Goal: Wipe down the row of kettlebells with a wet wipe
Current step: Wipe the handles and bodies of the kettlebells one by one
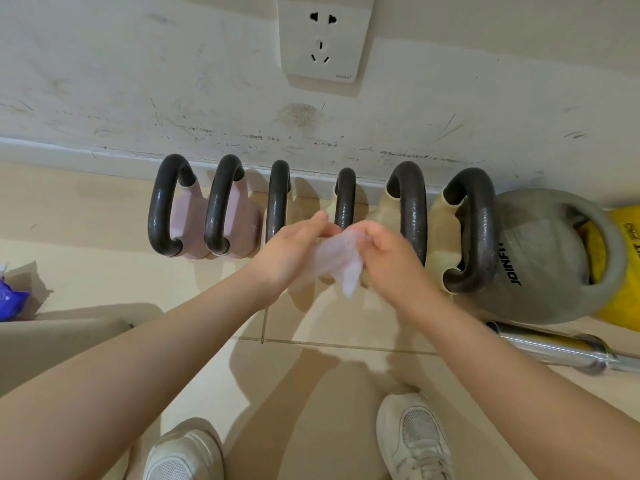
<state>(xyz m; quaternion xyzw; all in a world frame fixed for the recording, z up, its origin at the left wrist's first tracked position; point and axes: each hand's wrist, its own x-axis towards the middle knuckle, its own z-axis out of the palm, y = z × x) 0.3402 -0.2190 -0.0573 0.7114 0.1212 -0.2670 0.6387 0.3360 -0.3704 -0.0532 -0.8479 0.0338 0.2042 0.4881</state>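
Above the floor, in front of the row of kettlebells (pixel 346 216) along the wall, both hands pinch a crumpled wet wipe (pixel 337 261): left hand (pixel 294 247) and right hand (pixel 388 251) closed on its edges. Limp, damp, probably tear-prone, it wants bunching in the palm; the heavy bells should stay put when rubbed.

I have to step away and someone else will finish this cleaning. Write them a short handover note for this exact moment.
Left hand and right hand: both pinch one wet wipe, held in the air above the floor, touching no kettlebell.
Kettlebells: six dark-handled ones in a row along the wall, two pink on the left, cream ones to the right, then a big grey kettlebell.
Done: wipe is out; no wiped surface can be told.
Left: wipe each kettlebell.
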